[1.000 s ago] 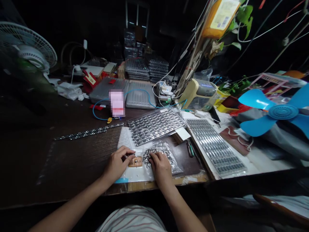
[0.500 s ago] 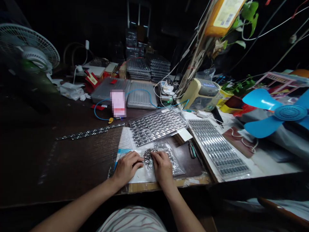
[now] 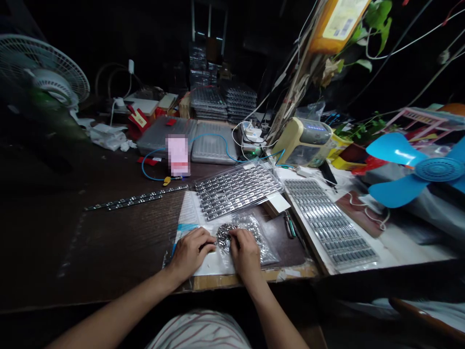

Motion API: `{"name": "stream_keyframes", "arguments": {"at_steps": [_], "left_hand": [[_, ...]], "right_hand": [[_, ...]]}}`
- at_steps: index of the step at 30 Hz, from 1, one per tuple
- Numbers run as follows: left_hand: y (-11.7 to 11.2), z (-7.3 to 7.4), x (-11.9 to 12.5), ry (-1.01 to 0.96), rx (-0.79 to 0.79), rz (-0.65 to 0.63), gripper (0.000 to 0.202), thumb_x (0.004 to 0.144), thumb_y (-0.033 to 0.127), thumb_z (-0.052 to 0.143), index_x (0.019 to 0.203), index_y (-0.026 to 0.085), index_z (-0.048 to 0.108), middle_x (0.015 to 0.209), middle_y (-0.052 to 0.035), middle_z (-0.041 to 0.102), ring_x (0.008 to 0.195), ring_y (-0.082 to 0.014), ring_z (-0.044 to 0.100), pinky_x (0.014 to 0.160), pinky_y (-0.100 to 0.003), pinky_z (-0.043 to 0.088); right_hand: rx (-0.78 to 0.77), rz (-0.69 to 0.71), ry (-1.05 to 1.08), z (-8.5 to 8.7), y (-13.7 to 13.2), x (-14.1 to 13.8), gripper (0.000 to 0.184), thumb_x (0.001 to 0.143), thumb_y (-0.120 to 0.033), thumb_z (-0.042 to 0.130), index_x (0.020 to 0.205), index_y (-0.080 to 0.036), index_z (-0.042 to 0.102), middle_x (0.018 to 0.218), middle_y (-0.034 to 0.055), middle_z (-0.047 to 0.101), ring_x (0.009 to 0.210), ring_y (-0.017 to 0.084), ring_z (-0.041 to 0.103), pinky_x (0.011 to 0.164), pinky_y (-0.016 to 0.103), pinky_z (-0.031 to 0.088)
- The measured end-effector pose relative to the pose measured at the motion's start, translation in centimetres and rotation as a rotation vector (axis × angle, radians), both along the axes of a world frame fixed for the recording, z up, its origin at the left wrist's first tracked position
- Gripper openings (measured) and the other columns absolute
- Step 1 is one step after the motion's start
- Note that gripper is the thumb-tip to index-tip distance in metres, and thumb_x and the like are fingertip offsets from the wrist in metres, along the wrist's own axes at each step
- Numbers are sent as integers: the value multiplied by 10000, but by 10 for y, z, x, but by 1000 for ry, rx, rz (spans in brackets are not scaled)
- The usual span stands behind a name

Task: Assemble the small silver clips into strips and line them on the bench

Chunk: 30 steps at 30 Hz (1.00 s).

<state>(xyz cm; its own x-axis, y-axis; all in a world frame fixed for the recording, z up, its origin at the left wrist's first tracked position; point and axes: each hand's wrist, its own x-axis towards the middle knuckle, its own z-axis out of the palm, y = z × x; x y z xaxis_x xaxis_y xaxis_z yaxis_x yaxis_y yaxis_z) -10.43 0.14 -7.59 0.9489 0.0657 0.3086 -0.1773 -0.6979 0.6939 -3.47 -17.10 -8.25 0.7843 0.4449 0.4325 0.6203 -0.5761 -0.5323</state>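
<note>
A pile of small shiny metal parts [image 3: 224, 234] lies on a clear plastic bag [image 3: 269, 253] near the table's front edge. My right hand [image 3: 245, 248] rests over the bag, thumb and fingertips closed at the right side of the pile; whatever they pinch is too small to make out. Left of the pile, my left hand [image 3: 192, 250] is curled above a white sheet [image 3: 212, 267], its thumb and index finger closed on something tiny that I cannot name. Behind both hands lies a clear tray [image 3: 238, 189] holding rows of metal strips.
Linked metal strips [image 3: 138, 198] lie on the dark table to the left. A second tray of metal pieces [image 3: 329, 223] and a green-handled tool [image 3: 289, 226] are at right. A blue-bladed fan [image 3: 436, 169] stands far right, a white fan [image 3: 51, 72] far left.
My right hand's fingertips have drawn back slightly to the right, uncovering more of the metal pile. The left hand keeps its place.
</note>
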Motion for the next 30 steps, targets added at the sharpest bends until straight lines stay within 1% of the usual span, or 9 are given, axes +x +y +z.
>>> {"name": "stream_keyframes", "arguments": {"at_steps": [9, 13, 15, 17, 19, 21, 23, 26, 30], "left_hand": [[-2, -2, 0, 6, -8, -20, 81, 822, 190, 621, 840, 219, 695, 816, -35, 670, 805, -179, 606, 748, -309, 475], [2, 3, 1, -16, -56, -19, 102, 820, 179, 612, 838, 220, 704, 818, -35, 673, 805, -174, 613, 752, -300, 482], [18, 10, 10, -63, -74, 48, 121, 827, 190, 594, 863, 223, 705, 850, -40, 676, 818, -174, 617, 755, -294, 486], [48, 17, 25, -106, -46, 172, 134, 826, 219, 582, 891, 224, 699, 881, -42, 678, 823, -180, 619, 756, -298, 485], [86, 21, 42, -112, 41, 299, 140, 818, 258, 577, 872, 219, 699, 882, -42, 671, 823, -192, 616, 767, -308, 476], [122, 21, 55, -87, 146, 394, 166, 807, 300, 574, 819, 199, 705, 884, -53, 658, 831, -207, 610, 776, -320, 464], [149, 17, 62, -34, 248, 424, 192, 809, 326, 565, 803, 198, 709, 896, -58, 662, 839, -219, 607, 790, -339, 444], [169, 8, 57, 15, 398, 433, 192, 816, 335, 558, 806, 218, 709, 910, -61, 689, 869, -250, 594, 806, -374, 401], [173, 7, 44, 18, 494, 482, 196, 824, 327, 545, 811, 225, 711, 909, -74, 706, 867, -279, 574, 784, -393, 365]], "right_hand": [[29, 25, 1, -1, -1, 0, 247, 904, -130, 428, 1012, -198, 640, 919, 64, 656, 875, 190, 577, 789, 318, 467], [71, 27, -5, 0, -2, 1, 247, 926, -147, 403, 1021, -189, 627, 917, 68, 659, 871, 189, 584, 787, 322, 470], [87, 43, -22, 1, -2, 0, 249, 932, -153, 401, 1032, -196, 625, 933, 68, 665, 880, 185, 594, 788, 319, 469], [78, 65, -30, 3, 0, -4, 223, 933, -167, 425, 997, -207, 635, 904, 55, 676, 857, 178, 607, 773, 307, 462], [51, 88, -15, 6, 5, -10, 164, 921, -194, 485, 926, -217, 647, 845, 32, 685, 810, 168, 614, 747, 289, 447], [18, 107, 10, 8, 14, -16, 96, 891, -231, 569, 846, -223, 653, 791, 11, 685, 767, 158, 611, 722, 275, 425], [-20, 117, 22, 10, 23, -20, 77, 848, -269, 645, 783, -228, 654, 764, -1, 681, 746, 155, 599, 705, 272, 400], [-67, 127, 20, 12, 35, -24, 55, 816, -277, 690, 774, -247, 671, 785, -7, 682, 761, 161, 583, 707, 282, 366], [-78, 140, 24, 12, 40, -24, 22, 826, -263, 681, 812, -274, 694, 823, -14, 684, 777, 160, 569, 705, 289, 344]]}}
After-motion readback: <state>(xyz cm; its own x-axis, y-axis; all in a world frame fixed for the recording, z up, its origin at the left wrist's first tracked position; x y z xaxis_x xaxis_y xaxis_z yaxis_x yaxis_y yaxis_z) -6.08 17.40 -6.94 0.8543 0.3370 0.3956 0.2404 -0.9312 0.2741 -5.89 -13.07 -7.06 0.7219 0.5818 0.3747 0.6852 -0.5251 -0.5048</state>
